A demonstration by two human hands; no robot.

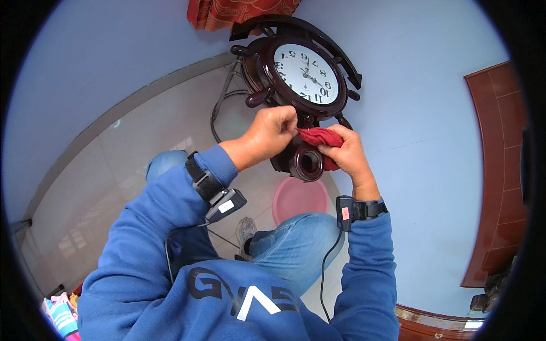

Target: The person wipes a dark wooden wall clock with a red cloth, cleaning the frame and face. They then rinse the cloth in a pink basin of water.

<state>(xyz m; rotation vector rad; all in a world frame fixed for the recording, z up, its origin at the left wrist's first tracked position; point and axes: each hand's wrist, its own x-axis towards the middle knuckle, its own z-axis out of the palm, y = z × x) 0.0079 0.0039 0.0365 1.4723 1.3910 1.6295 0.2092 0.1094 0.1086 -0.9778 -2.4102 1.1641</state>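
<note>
In the head view, a dark, glossy ship's-wheel clock [308,73] with an anchor-shaped frame [318,25] lies in front of me. Its white dial appears inverted from where I look. The round ring [308,163] at the anchor's end points toward me. My right hand [347,147] grips a red cloth [320,136] beside the ring, and part of the cloth hangs below my fingers. My left hand [273,128] has its fingers closed on the narrow twisted end of that cloth, just above the ring and near a wheel handle [259,98].
Under the clock stands a metal-legged support [224,93]. A pink basin [298,198] is on the tiled floor [115,166] by my knee. Pale blue wall [409,140] rises close on the right, and a red patterned curtain [243,13] hangs beyond the clock.
</note>
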